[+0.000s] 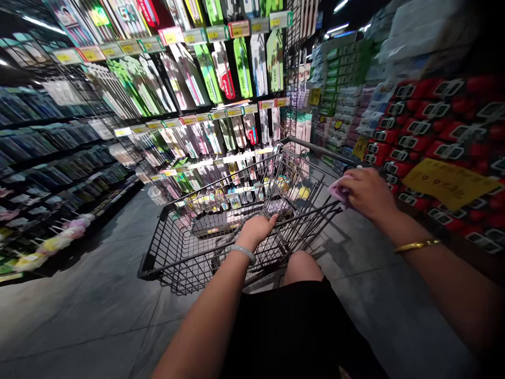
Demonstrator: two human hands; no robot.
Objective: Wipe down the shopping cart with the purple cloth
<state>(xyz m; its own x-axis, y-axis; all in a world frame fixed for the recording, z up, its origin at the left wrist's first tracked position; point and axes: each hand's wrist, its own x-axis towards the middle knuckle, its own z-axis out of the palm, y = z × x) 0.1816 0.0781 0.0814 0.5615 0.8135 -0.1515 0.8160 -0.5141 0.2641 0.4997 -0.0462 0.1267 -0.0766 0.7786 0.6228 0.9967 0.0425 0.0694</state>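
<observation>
A dark wire shopping cart [173, 272] stands across in front of me. My left hand [256, 231] is over its near side rail, thumb pointing right and fingers curled out of sight past the rail. A pale bracelet circles that wrist. Near the cart's handle end, my right hand [366, 192] is closed around a crumpled pale pink-purple cloth [340, 190]. The cloth is bunched under the fingers beside the cart's rail. A gold bracelet is on the right wrist.
A rack of packaged toothbrushes [207, 73] with price tags rises just beyond the cart. On the right are stacked red packs [418, 126] with a yellow price sign [450, 184]. Another stocked shelf [59, 142] stands left, across the grey floor [98, 305].
</observation>
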